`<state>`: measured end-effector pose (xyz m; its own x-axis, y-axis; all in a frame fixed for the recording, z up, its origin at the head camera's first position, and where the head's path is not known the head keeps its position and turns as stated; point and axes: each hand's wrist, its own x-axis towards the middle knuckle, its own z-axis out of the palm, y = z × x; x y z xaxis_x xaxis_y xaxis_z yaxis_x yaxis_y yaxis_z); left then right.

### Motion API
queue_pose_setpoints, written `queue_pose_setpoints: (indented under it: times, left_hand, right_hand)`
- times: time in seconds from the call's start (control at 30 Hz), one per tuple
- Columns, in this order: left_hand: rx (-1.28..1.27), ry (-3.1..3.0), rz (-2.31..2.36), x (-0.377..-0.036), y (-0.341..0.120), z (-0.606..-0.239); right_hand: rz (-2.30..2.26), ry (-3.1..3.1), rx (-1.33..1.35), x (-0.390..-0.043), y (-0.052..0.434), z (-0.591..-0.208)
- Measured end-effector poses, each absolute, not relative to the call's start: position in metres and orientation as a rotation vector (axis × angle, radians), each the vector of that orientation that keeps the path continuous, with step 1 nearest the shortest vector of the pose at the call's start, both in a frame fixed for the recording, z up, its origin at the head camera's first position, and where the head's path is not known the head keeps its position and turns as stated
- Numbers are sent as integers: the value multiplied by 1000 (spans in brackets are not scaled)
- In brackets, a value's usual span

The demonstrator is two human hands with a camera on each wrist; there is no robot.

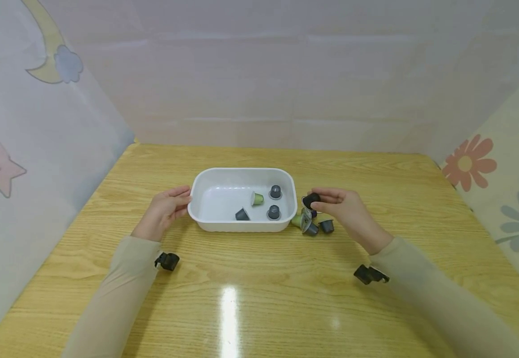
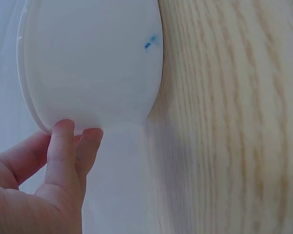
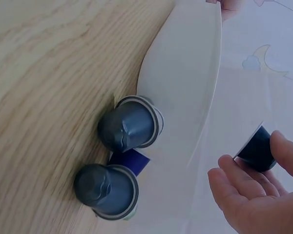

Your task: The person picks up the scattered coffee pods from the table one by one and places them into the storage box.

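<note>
A white rectangular bin (image 1: 243, 226) stands on the wooden table. Inside it are several coffee capsules: a green capsule (image 1: 257, 199) on its side, a dark grey capsule (image 1: 242, 215) tipped over, and two more with their rims down. My left hand (image 1: 163, 209) touches the bin's left end with its fingertips, at the outer wall near the rim. Beyond the right end, my right hand (image 1: 346, 206) pinches a black coffee capsule (image 3: 258, 150) between thumb and fingers, raised above the loose capsules. Among those, dark grey capsules (image 3: 129, 124) partly hide a purple capsule (image 3: 131, 161).
A green capsule (image 1: 297, 220) lies against the bin's right end. Another dark grey capsule (image 1: 326, 226) sits at the pile's right edge. Pale patterned sheets (image 1: 241, 89) rise behind the table and at both sides.
</note>
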<state>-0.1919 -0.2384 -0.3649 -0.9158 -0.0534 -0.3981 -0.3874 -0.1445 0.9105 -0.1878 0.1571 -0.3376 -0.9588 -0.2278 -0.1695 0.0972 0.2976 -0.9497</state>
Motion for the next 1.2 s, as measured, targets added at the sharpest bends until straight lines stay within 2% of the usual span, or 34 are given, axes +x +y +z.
queue_pose_setpoints:
  times: [1.2]
  left_hand:
    - [-587,1859,2175,-198,-239,-366]
  right_hand:
    - [-1875,2146,-83,-219,105,-348]
